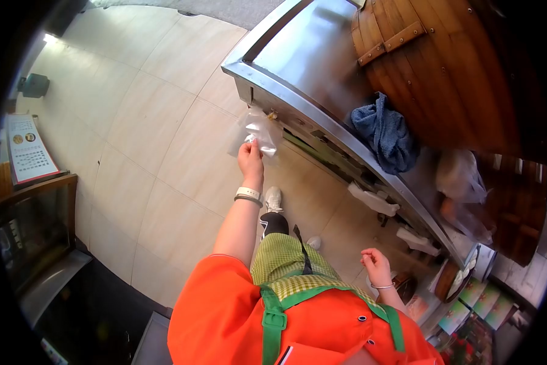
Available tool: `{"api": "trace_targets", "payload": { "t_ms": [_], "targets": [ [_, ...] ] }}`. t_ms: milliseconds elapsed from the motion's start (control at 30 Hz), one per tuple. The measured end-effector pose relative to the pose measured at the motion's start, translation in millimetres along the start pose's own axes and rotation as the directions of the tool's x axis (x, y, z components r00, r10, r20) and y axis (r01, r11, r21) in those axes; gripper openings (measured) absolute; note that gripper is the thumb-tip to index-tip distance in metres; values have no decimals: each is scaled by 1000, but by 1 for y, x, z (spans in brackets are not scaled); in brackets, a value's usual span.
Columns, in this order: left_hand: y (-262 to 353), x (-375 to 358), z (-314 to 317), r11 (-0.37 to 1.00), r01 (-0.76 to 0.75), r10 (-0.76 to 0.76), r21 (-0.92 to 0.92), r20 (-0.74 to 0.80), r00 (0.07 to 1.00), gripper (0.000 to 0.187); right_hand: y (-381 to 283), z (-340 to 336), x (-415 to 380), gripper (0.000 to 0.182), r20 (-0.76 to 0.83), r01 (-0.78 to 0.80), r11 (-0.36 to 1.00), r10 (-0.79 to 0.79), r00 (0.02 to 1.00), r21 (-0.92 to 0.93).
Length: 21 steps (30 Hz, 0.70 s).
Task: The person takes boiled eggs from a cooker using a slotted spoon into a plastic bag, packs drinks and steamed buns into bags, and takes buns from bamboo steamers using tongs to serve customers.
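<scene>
Upper centre, my left hand [251, 162] pinched a bag [262, 128] that might tear by snagging the counter [322, 137]; my right hand [377, 268] looked empty.

From here, the smooth, glossy metal counter [340, 125] has a rough, matt cloth towel [384, 131] on its edge and varnished-looking wooden barrel staves [443, 73] above.

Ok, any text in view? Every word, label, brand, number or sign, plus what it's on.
Nothing legible enough to quote.
Red-edged sign, far left: rows of characters, too small.
Dark cabinet below it: pale marks, too blurred.
Green cards, lower right: too small to read.
Clear bag in left hand: no print visible.
</scene>
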State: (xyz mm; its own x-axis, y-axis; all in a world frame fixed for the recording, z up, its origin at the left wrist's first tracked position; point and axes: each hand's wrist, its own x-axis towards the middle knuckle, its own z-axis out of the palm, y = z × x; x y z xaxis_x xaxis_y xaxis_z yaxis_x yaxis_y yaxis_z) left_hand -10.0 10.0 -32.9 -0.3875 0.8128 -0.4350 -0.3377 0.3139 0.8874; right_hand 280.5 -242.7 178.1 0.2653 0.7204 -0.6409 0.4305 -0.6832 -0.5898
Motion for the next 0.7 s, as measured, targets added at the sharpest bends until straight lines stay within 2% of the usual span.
{"api": "trace_targets", "payload": {
  "t_ms": [100, 133, 167, 200, 233, 267, 300, 367, 400, 433, 467, 500, 533, 567, 600, 633, 700],
  "targets": [
    [36, -23, -5, 999, 41, -39, -21, 75, 996, 24, -13, 15, 22, 13, 71, -16, 997, 11, 997, 72],
    [46, -29, -7, 961, 242, -229, -136, 110, 967, 24, -16, 24, 38, 13, 81, 58, 994, -65, 995, 88],
    [57, -37, -10, 868, 436, -407, -236, 164, 899, 24, -23, 35, 56, 13, 90, 127, 986, -136, 987, 106],
    [75, -47, -8, 831, 515, -486, -209, 176, 856, 23, -49, 48, 73, 13, 57, 230, 970, -235, 970, 81],
    [81, -49, -7, 836, 516, -488, -188, 177, 855, 23, -78, 58, 91, 19, 96, 325, 944, -330, 939, 58],
    [86, -48, -7, 770, 601, -557, -215, 232, 797, 21, -106, 72, 109, 28, 89, 496, 866, -491, 867, -57],
    [89, -49, -7, 693, 681, -620, -235, 288, 730, 20, -119, 91, 130, 37, 31, 658, 728, -666, 746, -195],
    [99, -50, -5, 684, 697, -635, -215, 295, 714, 20, -154, 125, 159, 31, -183, 764, 544, -838, 514, -346],
    [101, -50, -5, 671, 709, -645, -218, 303, 702, 20, -160, 130, 168, 31, -192, 763, 550, -835, 516, -341],
    [102, -50, -6, 674, 709, -646, -210, 298, 702, 20, -163, 136, 175, 27, -29, 739, 653, -753, 658, -166],
    [102, -51, -9, 709, 679, -616, -190, 301, 728, 21, -164, 142, 177, 27, 163, 662, 750, -653, 740, -4],
    [101, -53, -13, 741, 649, -587, -173, 304, 750, 21, -161, 144, 173, 27, 163, 659, 752, -651, 742, 2],
    [96, -57, -17, 740, 651, -590, -170, 302, 749, 21, -153, 143, 165, 28, 178, 542, 840, -536, 825, 18],
    [87, -64, -23, 859, 507, -510, 69, 179, 841, 22, -143, 141, 154, 31, 194, 412, 911, -409, 892, 29],
    [76, -72, -27, 883, 341, -388, 322, 93, 917, 27, -129, 140, 141, 32, 175, 378, 923, -385, 906, 72],
    [61, -83, -33, 882, 343, -393, 323, 101, 914, 27, -111, 139, 126, 33, 154, 345, 931, -360, 920, 116],
    [37, -108, -40, 713, 671, -695, 202, 77, 715, 43, -62, 137, 102, 34, 210, 427, 902, -431, 877, 66]
  ]
}}
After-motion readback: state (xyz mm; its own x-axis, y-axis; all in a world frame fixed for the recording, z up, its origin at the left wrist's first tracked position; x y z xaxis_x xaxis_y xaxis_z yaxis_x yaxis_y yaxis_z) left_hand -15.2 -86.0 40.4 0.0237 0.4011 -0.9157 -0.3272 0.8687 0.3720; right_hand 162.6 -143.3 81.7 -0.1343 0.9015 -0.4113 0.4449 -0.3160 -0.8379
